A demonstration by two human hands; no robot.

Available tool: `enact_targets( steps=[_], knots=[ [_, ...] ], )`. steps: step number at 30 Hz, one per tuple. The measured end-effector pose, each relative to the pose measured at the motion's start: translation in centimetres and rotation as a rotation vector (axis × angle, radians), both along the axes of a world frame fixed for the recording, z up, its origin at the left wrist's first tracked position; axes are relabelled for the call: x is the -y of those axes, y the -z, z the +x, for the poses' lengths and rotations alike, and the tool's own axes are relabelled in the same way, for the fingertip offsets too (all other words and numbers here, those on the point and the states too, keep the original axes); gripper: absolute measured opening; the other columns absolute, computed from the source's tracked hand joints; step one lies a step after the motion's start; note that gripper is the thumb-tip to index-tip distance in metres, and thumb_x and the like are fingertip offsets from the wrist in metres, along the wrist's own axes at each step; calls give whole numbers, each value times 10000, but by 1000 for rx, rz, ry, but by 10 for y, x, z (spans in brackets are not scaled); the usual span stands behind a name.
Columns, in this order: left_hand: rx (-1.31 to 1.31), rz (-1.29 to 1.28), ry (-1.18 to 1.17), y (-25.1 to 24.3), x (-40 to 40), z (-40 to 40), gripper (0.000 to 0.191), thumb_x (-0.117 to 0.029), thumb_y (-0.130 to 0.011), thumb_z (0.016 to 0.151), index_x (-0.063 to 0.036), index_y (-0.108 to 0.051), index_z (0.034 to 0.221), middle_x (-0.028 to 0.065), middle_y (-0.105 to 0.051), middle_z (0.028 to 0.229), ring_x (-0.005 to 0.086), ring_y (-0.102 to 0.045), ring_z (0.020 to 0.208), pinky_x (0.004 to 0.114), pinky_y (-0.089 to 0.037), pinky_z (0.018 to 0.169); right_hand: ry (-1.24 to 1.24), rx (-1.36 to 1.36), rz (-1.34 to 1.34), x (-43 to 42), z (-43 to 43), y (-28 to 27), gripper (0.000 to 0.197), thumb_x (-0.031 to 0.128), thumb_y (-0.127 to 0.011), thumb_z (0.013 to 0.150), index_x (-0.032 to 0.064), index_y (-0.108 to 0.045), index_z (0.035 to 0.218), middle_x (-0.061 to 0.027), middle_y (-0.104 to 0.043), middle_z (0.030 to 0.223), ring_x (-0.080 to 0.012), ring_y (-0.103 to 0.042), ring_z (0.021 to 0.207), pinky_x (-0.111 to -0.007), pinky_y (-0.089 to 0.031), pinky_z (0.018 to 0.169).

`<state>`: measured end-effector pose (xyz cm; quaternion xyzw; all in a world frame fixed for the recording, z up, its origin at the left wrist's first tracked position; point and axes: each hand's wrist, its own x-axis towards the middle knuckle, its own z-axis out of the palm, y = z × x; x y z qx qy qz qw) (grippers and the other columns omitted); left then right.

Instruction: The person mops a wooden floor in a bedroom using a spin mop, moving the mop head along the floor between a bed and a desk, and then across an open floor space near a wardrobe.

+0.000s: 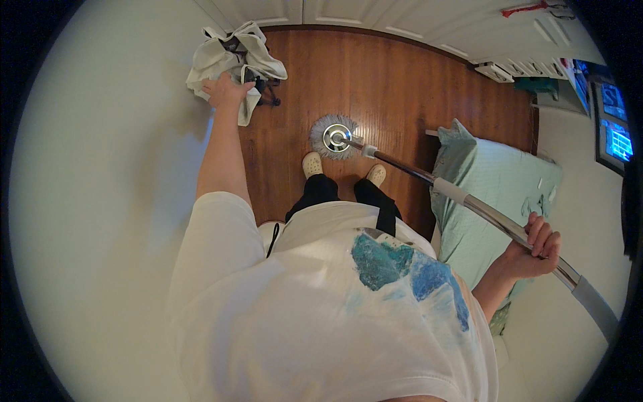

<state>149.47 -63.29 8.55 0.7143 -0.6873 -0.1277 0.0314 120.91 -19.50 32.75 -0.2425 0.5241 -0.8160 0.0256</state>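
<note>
My right hand (535, 248) is wrapped around the shiny metal handle of a spin mop (495, 218), at the right. The handle slants down to the left, to a round mop head with grey fringe (321, 143) and a silver disc, resting on the wooden floor in front of my feet. At the upper left my left arm is stretched out. My left hand (226, 90), fingers spread, touches an off-white cloth item (218, 55) with dark parts, which hangs over a dark frame (271, 95) by the wall. Whether the fingers grip the cloth is unclear.
Beige clogs (312, 165) are on my feet. A bed or bench with a pale green cover (507, 176) stands to the right. White cabinet doors (346, 12) line the far side, and a white wall (110, 176) runs along the left. Lit screens (615, 120) are at the far right.
</note>
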Motion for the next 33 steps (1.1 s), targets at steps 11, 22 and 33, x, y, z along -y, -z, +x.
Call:
enact_targets(
  steps=[11,22,33],
  knots=[
    [-681,-38,841,2,-158,-93,537,-293,-762,592,-50,-541,1017,149,-486,1084,286,-478,1003,361,-395,867,38,15,9,17,16,-10,322,167,-363,787,184,-216,501,49,-246,393,-88,-244,425,-296,-308,600],
    [-979,512,1206,-4,-254,-151,521,-302,-697,675,-70,-438,1063,143,-504,1022,290,-489,987,372,-396,841,33,-76,72,33,41,-27,248,156,-377,709,171,-216,521,38,-244,395,-90,-244,432,-287,-289,582],
    [-1022,407,1241,15,-269,-152,230,-221,-686,678,-81,-514,740,76,-567,681,255,-577,701,377,-425,576,-427,-130,13,38,75,-30,232,154,-436,685,154,-289,507,29,-295,388,-92,-286,393,-287,-258,531]
  ],
)
